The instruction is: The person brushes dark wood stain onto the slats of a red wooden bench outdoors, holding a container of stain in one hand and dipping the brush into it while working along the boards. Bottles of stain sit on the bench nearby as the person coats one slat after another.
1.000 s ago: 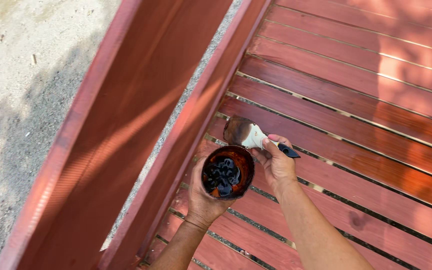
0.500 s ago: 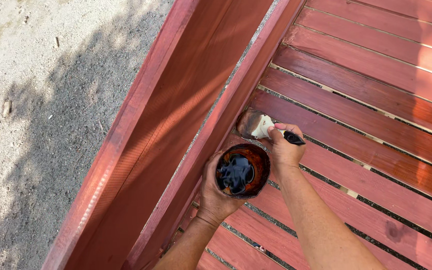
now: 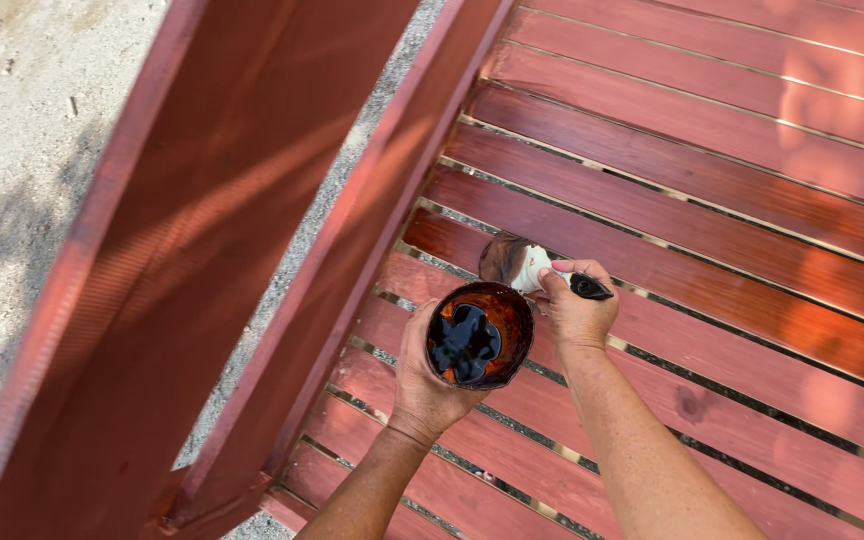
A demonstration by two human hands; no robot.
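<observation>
My left hand point(image 3: 422, 385) cups a small round container point(image 3: 479, 334) with dark brown stain pooled inside. My right hand point(image 3: 577, 312) grips a paintbrush point(image 3: 514, 262) by its black handle, right beside the container. The brush's stain-soaked bristles point up and left and rest against a wet, glossy red-brown deck board point(image 3: 592, 235). Both forearms reach in from the bottom of the head view.
Slatted red-stained deck boards point(image 3: 752, 130) with narrow gaps fill the right side. A wide red railing beam point(image 3: 202, 230) and a thinner rail point(image 3: 372, 240) run diagonally on the left. Beyond them lies sandy gravel ground point(image 3: 22, 130).
The view has shifted a little, so hands and brush sit slightly lower and left in frame. The brush stays on the same board next to the container.
</observation>
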